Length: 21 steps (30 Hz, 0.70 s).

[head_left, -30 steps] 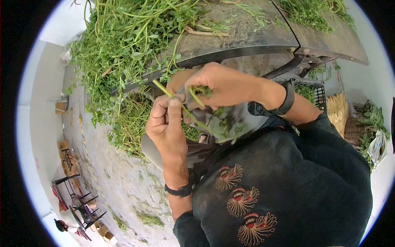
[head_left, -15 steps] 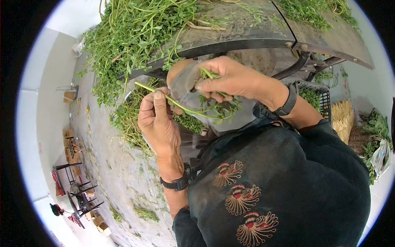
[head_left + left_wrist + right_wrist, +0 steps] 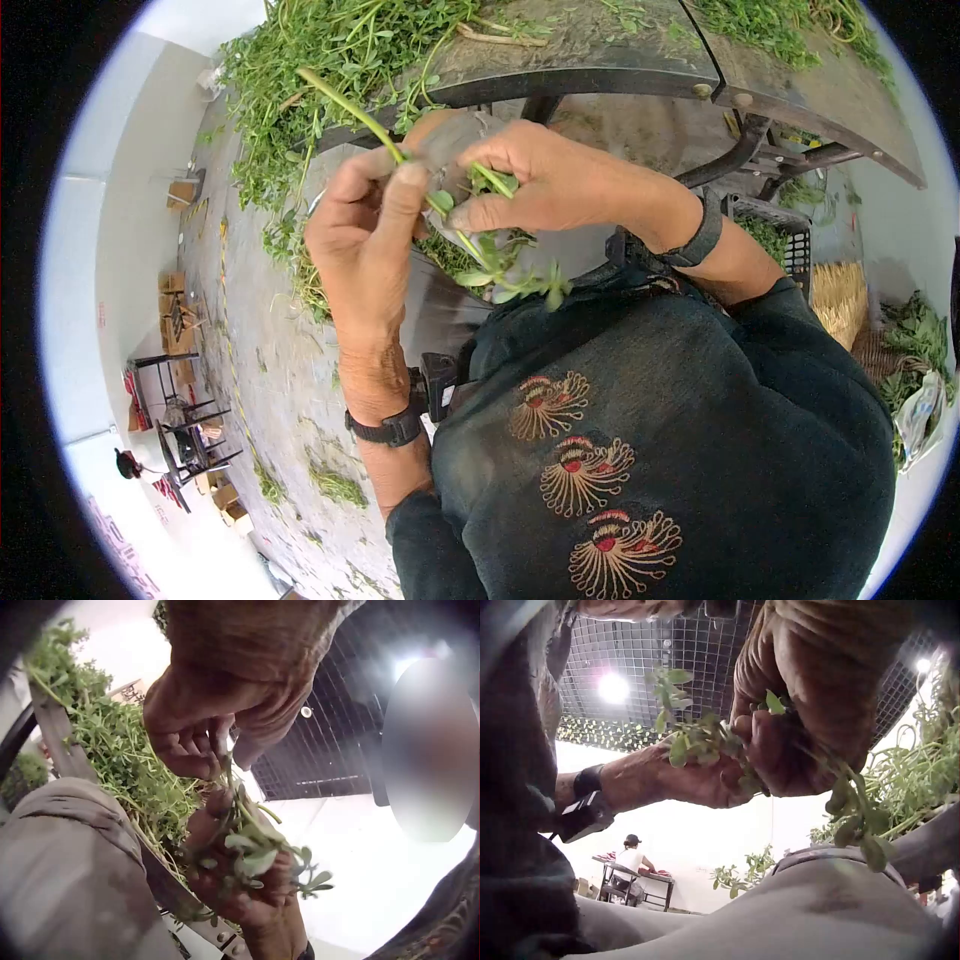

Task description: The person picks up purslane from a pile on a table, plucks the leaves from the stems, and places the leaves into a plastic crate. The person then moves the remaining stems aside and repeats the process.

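In the head view the left hand [image 3: 365, 235] pinches a long green stem [image 3: 345, 105] between thumb and fingers; its bare end points up and left, its leafy tip [image 3: 520, 285] hangs to the lower right. Close beside it, the right hand [image 3: 535, 180] curls round a small leafy sprig [image 3: 492, 180], thumb toward the left hand. The left wrist view has the left hand [image 3: 225, 697] above, pinching the stem, with leaves [image 3: 259, 859] in front of the right hand [image 3: 247, 900]. Leaves also stick out of the right hand [image 3: 802, 727] in the right wrist view.
A heap of greens [image 3: 330, 60] lies on the dark table [image 3: 600, 60] ahead, overhanging its left edge. A black crate [image 3: 795, 245] with greens stands at the right below the table. Cut greens lie on the floor [image 3: 290, 400]. A person [image 3: 632, 859] sits at a distant table.
The left hand has moved up and left, then closer to the right hand, and the long stem now points more steeply upward. The right hand still grips its sprig, slightly lower.
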Tool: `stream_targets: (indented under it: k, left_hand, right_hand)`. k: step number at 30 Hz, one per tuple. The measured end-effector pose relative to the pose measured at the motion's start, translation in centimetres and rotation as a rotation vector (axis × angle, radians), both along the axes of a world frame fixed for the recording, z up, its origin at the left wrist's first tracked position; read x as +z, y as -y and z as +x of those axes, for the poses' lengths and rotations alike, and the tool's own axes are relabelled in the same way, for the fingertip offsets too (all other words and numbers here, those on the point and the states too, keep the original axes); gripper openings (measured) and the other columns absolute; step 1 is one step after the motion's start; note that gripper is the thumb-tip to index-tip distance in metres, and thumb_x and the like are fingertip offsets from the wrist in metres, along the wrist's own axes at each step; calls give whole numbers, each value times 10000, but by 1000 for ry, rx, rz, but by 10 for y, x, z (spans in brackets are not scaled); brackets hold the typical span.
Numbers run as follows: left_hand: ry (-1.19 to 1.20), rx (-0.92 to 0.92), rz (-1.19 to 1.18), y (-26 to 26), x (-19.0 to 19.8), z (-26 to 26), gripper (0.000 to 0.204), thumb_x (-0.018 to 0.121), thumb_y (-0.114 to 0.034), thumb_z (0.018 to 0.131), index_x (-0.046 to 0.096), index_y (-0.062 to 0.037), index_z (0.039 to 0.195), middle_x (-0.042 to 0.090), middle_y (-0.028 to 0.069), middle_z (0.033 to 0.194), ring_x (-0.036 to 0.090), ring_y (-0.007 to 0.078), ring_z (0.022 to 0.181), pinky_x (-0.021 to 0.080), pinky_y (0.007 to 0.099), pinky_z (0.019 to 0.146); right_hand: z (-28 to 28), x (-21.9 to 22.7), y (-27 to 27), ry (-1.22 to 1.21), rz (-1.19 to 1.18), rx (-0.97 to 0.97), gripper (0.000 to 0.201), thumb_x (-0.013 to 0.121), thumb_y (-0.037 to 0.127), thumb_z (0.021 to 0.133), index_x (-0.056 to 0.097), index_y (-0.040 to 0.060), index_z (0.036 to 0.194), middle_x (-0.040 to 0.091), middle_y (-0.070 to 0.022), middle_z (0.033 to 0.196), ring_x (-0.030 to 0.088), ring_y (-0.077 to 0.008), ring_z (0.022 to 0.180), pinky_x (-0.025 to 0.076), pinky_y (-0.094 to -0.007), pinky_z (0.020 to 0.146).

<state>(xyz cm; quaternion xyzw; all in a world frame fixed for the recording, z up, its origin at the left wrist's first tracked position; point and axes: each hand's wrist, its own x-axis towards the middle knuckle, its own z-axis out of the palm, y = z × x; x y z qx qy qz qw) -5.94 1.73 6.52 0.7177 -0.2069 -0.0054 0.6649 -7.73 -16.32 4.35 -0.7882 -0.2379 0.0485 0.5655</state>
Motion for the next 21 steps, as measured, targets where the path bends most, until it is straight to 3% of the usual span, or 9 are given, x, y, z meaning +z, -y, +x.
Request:
stream_targets:
  k: [5, 7, 8, 10, 17, 19, 21]
  left_hand:
    - [-4, 62, 80, 9, 5, -6, 134, 641, -125, 858, 624, 4, 887, 590, -5, 691, 518, 39, 583, 416, 183, 508]
    - [1, 58, 73, 6, 1, -4, 132, 638, -127, 861, 626, 4, 877, 586, -7, 680, 510, 39, 554, 406, 178, 486]
    - [-3, 60, 72, 4, 1, -3, 132, 638, -127, 861, 626, 4, 877, 586, -7, 680, 510, 39, 554, 406, 178, 486]
    - [37, 91, 58, 2, 1, 0, 126, 636, -120, 861, 624, 5, 853, 574, -11, 660, 502, 41, 532, 396, 171, 473]
    - [48, 23, 56, 6, -7, 0, 129, 618, -101, 871, 602, 7, 802, 558, -8, 640, 493, 39, 549, 391, 174, 501]
    - [-27, 105, 84, 1, -11, 2, 112, 607, -80, 873, 600, 0, 796, 560, -2, 641, 492, 42, 556, 392, 177, 515]
    - [-25, 113, 0, -2, -19, 11, 124, 594, -87, 880, 601, -6, 786, 566, 3, 637, 492, 51, 545, 391, 183, 507]
  right_hand:
    - [0, -5, -2, 8, 35, 50, 308, 704, 249, 786, 613, -13, 921, 588, -54, 688, 464, -102, 636, 412, -292, 590]
    - [2, -10, -1, 431, -16, 10, 267, 706, 224, 771, 610, 2, 886, 574, -121, 682, 481, -172, 588, 414, -297, 572]
    - [3, -10, 0, 428, -16, 12, 267, 706, 224, 771, 610, 2, 886, 574, -121, 682, 481, -172, 588, 414, -297, 572]
    - [6, -6, 2, 525, -38, -37, 222, 697, 192, 764, 602, 13, 854, 555, -161, 697, 505, -254, 581, 410, -326, 556]
    - [14, 4, 2, 563, -171, -36, 133, 642, 85, 744, 550, 1, 793, 520, -147, 666, 520, -339, 616, 395, -386, 545]
    - [12, 12, 2, 542, -376, -73, 101, 573, 49, 706, 572, 18, 802, 589, -168, 806, 575, -366, 783, 459, -437, 645]
    - [10, 19, 0, 583, -377, -15, 128, 568, 34, 688, 577, 33, 816, 590, -154, 809, 577, -359, 768, 460, -435, 641]
